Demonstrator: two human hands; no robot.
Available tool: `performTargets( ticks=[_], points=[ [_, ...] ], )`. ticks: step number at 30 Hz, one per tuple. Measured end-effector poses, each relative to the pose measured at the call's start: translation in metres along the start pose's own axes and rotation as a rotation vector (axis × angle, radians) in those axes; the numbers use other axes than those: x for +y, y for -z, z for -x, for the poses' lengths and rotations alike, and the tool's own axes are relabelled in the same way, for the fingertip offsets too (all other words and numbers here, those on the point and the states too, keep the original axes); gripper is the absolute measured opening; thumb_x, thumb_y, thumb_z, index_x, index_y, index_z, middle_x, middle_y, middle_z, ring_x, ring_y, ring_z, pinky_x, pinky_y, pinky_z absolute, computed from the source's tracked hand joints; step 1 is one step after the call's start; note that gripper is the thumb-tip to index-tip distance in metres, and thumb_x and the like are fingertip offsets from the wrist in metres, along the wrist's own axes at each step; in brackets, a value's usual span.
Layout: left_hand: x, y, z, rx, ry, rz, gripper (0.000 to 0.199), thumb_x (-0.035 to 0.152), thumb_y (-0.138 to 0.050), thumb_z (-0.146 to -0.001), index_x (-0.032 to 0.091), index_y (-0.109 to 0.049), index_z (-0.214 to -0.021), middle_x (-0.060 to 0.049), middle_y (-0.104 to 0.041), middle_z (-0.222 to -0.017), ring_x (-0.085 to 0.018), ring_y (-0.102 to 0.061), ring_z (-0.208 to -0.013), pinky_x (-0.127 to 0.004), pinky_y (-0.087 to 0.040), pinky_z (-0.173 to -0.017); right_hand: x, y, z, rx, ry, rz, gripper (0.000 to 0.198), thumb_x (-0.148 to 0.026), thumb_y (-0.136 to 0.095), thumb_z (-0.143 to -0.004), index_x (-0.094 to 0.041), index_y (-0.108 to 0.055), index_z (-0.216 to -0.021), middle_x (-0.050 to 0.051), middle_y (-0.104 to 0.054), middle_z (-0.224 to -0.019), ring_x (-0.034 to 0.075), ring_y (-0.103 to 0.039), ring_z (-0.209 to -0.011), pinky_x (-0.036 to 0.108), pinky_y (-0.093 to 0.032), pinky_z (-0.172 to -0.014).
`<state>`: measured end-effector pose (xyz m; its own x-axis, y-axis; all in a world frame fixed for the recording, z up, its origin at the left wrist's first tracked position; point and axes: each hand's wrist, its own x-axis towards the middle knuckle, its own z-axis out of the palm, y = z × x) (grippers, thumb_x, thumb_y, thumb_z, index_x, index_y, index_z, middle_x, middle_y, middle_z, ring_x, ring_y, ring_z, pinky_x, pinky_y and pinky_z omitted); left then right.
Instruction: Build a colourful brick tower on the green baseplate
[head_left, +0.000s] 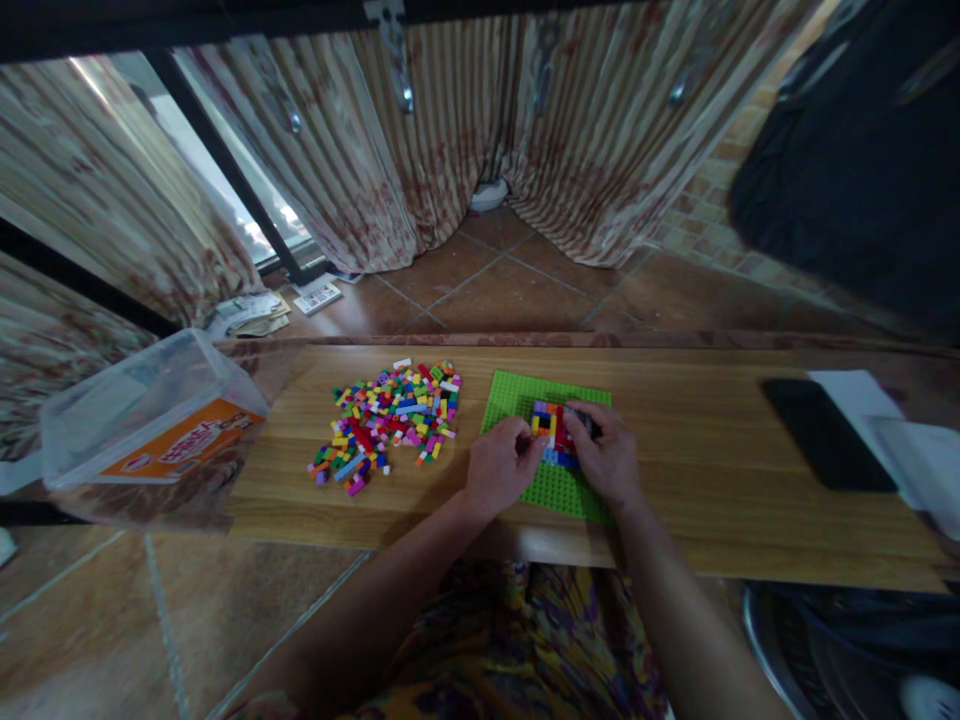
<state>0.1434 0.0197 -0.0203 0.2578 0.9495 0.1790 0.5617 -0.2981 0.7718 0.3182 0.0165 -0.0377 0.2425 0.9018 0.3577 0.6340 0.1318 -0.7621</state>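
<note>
Currently both hands work over a small multicoloured brick build (545,428), which sits on the green studded baseplate (559,492) towards its far half. The left hand (501,465) is curled at the build's left side, its fingertips bunched; whether they pinch a brick I cannot tell. The right hand (609,455) bends over the right side, fingers against the red part, its grip also unclear. The baseplate takes up most of the worktop's (712,450) depth, leaving a narrow wooden margin at the far edge and another at the near edge, where both forearms cross. To the left, a strip of wood separates the baseplate from the loose brick pile (397,415); a clear tub (150,420) stands at that end. To the right, a broad stretch of wood runs to a dark flat slab (825,435), just beside white papers (862,400).
</note>
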Motion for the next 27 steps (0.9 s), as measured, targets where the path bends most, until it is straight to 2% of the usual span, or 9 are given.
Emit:
performTargets(
  ticks=[27],
  points=[
    [-0.0004,0.0004,0.0004,-0.029,0.010,-0.012,0.029,0.044,-0.051,-0.092,0.021,-0.049,-0.075,0.004,-0.052,-0.067,-0.011,-0.048,-0.062,-0.025,-0.035,-0.059,-0.0019,0.0003,0.0003,-0.003,-0.017,0.009,0.033,-0.047,-0.055,-0.088,-0.021,-0.072,-0.099,0.008,-0.072,-0.097,0.024,-0.064,-0.092,0.042,-0.049,-0.086]
  ],
)
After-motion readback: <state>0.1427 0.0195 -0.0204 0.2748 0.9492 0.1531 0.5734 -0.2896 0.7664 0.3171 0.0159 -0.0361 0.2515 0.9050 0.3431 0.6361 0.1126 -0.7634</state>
